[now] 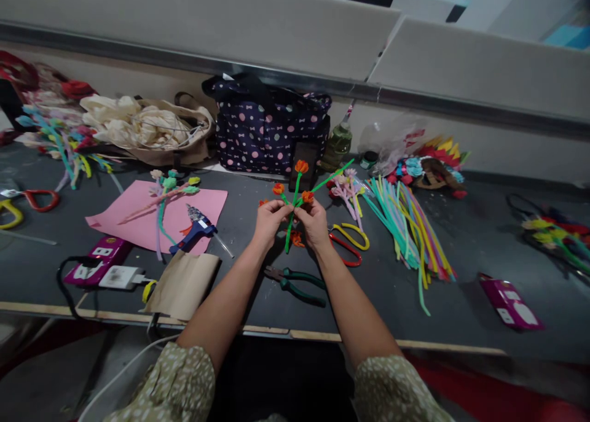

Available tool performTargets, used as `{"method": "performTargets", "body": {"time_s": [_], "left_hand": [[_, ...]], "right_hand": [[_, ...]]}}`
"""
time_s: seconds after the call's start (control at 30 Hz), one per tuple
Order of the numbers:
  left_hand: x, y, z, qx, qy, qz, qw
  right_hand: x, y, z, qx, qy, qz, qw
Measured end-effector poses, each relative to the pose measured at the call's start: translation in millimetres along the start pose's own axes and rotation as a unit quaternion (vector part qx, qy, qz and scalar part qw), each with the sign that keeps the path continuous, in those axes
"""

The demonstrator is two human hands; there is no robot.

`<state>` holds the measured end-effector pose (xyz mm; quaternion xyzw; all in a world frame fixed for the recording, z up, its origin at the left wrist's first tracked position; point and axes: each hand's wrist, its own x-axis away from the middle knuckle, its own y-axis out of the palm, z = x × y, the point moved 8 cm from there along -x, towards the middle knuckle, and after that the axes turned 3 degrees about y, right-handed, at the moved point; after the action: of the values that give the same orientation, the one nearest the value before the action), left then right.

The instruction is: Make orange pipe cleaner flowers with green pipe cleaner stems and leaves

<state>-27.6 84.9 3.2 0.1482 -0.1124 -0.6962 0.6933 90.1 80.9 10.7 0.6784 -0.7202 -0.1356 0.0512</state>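
Both hands meet above the dark table, pinching green pipe-cleaner stems [289, 230] where they cross. My left hand [269, 220] is closed on the stems from the left, with small orange flowers [278, 189] beside its fingertips. From the right, my right hand [313, 222] pinches the same stems near another orange flower [307, 196]. One orange flower [301, 166] stands upright above the hands, and a green stem [338, 173] slants up to the right. Under the hands lies an orange piece [297, 239]. Green-handled pliers [297, 279] rest on the table below.
Red-and-yellow-handled scissors [350, 244] and a pipe-cleaner bundle [408, 225] lie to the right. At left are a blue glue gun [196, 228], pink sheet [138, 210], brown cardboard [184, 285] and purple power strip [99, 262]. A patterned bag [271, 130] stands behind.
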Motion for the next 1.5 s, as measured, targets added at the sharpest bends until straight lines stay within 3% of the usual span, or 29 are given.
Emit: {"method": "performTargets", "body": {"time_s": [0.37, 0.73, 1.07, 1.5], "left_hand": [[0.1, -3.2, -2.8, 0.064, -0.032, 0.013, 0.997], [2.9, -0.6, -1.0, 0.067, -0.044, 0.003, 0.997], [-1.9, -1.8, -1.3, 0.023, -0.005, -0.006, 1.0], [-0.3, 1.8, -2.8, 0.028, -0.01, -0.012, 0.999]], "right_hand": [[1.1, 1.5, 7.9, -0.007, 0.046, -0.025, 0.999], [2.0, -0.2, 8.4, -0.001, 0.034, -0.016, 0.999], [2.0, 0.6, 4.1, -0.001, 0.024, -0.014, 1.0], [1.4, -2.9, 6.0, 0.011, 0.019, 0.008, 1.0]]}}
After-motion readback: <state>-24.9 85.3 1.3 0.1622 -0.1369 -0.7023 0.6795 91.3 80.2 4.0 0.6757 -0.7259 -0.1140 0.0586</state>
